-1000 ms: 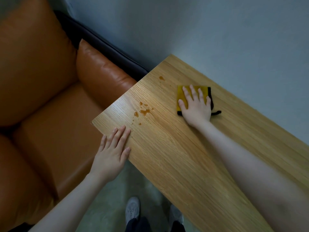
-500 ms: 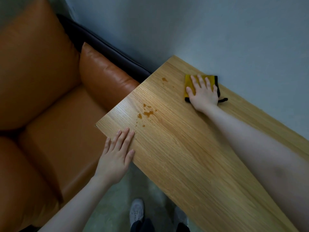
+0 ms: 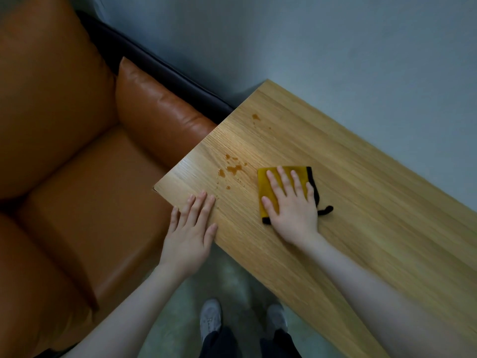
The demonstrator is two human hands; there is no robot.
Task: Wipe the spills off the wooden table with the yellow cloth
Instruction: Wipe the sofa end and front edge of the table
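Since pulled nearer, yellow cloth [image 3: 268, 192] seemingly beside spills [image 3: 233, 169].

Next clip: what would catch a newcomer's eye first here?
The yellow cloth pressed flat under the right hand on the wooden table. Just left of it lie amber spills, with another drop toward the far corner. The left hand rests on the table's near edge, beside an orange leather sofa.

Orange leather sofa [image 3: 77, 177], grey shoes [image 3: 211, 319], grey wall [image 3: 335, 42]

Cloth [image 3: 268, 188] on table [image 3: 361, 228], right of spills [image 3: 233, 169]; sofa [image 3: 77, 151] left.
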